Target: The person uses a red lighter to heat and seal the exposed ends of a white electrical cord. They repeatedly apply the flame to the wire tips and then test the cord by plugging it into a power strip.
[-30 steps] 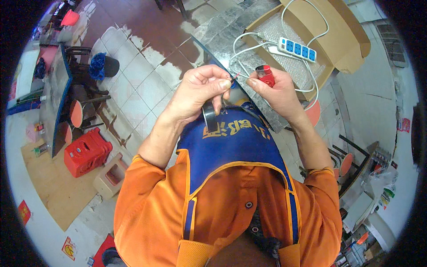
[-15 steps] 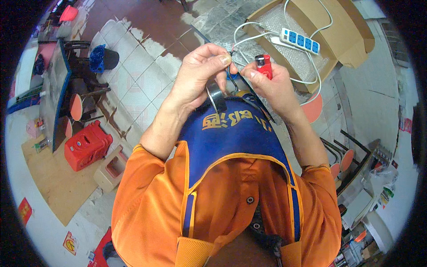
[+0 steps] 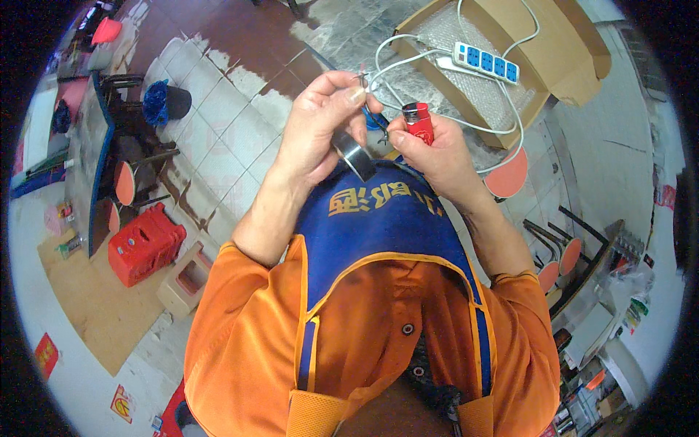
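Observation:
My left hand (image 3: 324,120) pinches a thin cable between thumb and fingers, and the short stripped ends of its wires stick up past the fingertips. A roll of black tape (image 3: 355,157) hangs at the lower fingers of this hand. In my right hand (image 3: 440,153) a red lighter (image 3: 419,125) with a dark top stands upright; no flame shows. A short black cable (image 3: 377,121) runs between both hands, its split end beside my right thumb. White cable (image 3: 389,44) loops from near my left fingertips toward a white power strip (image 3: 486,63) with blue sockets.
The power strip lies over an open cardboard box (image 3: 539,109) lined with bubble wrap. Round orange stools (image 3: 507,175) stand to the right. On the left are a table (image 3: 98,160), a bucket (image 3: 167,102) with a blue liner and a red plastic container (image 3: 147,244). The floor is tiled.
My right hand has lowered slightly and the lighter has moved a little left and down, nearer the black cable. My left hand has shifted slightly left, keeping its pinch.

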### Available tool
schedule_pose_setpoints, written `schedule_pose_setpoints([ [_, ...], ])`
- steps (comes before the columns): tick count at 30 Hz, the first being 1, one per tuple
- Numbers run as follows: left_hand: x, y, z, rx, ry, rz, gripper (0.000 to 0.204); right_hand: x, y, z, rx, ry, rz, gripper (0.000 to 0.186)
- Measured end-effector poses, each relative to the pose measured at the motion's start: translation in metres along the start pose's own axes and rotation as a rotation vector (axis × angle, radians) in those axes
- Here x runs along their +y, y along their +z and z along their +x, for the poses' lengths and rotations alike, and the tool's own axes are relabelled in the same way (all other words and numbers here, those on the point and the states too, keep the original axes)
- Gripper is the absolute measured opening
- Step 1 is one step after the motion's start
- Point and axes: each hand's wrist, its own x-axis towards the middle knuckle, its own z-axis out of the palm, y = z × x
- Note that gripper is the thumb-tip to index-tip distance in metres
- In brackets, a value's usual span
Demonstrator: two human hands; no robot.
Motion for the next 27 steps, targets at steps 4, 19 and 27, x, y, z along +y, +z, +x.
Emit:
schedule_pose_setpoints([
  [4,-0.005,0.003,-0.01,-0.02,-0.069,0.139,0.02,0.001,0.002,0.001,0.049,-0.103,-0.134,0.015],
  [19,-0.004,0.005,-0.009,-0.059,-0.086,0.082,0.029,-0.017,0.011,-0.007,0.016,-0.13,-0.063,0.005],
  [27,0.0,0.002,-0.006,-0.169,-0.113,0.261,0.039,-0.015,0.006,-0.007,0.043,-0.203,-0.185,0.013],
])
